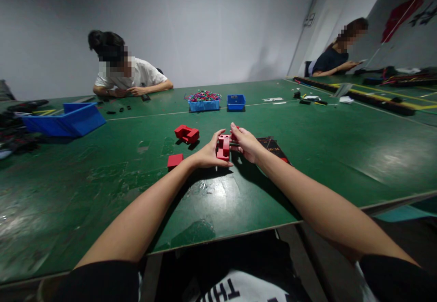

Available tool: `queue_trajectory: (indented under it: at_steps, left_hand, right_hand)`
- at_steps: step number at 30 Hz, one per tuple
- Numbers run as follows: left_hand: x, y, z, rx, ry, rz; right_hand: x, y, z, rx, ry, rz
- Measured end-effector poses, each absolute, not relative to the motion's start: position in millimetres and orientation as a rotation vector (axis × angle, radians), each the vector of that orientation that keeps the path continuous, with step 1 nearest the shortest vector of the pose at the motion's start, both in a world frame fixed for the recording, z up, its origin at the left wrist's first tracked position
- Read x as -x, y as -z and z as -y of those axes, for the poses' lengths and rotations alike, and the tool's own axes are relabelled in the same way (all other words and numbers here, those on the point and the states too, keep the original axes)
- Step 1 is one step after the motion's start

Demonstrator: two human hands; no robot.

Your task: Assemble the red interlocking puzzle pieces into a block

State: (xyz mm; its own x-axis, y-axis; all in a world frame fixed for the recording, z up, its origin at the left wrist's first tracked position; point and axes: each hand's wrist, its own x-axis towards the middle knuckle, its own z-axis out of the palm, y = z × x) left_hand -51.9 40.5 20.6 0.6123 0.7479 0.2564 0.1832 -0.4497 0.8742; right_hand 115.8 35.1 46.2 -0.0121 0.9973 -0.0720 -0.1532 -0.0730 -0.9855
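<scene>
My left hand (210, 154) grips a notched red block (223, 147) between thumb and fingers, held over the green table (218, 211). Just to its right, my right hand (246, 145) has a small red piece (235, 133) pinched near the fingertips; the fingers partly cover it. The two red pieces are close together, and whether they touch is unclear. Left of my hands lies another notched red block (186, 134), with a plain red block (175, 161) nearer to me beside my left forearm. A dark flat item with orange print (271, 145) lies partly behind my right wrist.
Farther back stand a light-blue bin of coloured pieces (204, 105) and a small blue bin (236, 103). A larger blue bin (64, 120) is at left. Two people sit across the table. Small black parts (312, 100) and a long dark rail (355, 96) lie at right.
</scene>
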Motion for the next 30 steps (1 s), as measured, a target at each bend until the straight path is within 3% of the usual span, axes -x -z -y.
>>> queue_trajectory:
  at_steps: [4, 8, 30]
  left_hand:
    - [42, -14, -38, -2.035, -0.847, -0.817]
    - [36, -11, -35, -2.061, -0.854, -0.855]
    - [39, -12, -35, -2.147, -0.834, -1.017]
  right_hand:
    - [-121, -52, -36, 1.114, -0.99, 1.157]
    - [-122, -59, -33, 1.054, -0.914, 1.159]
    - [-120, -72, -26, 0.75, -1.375, 0.952]
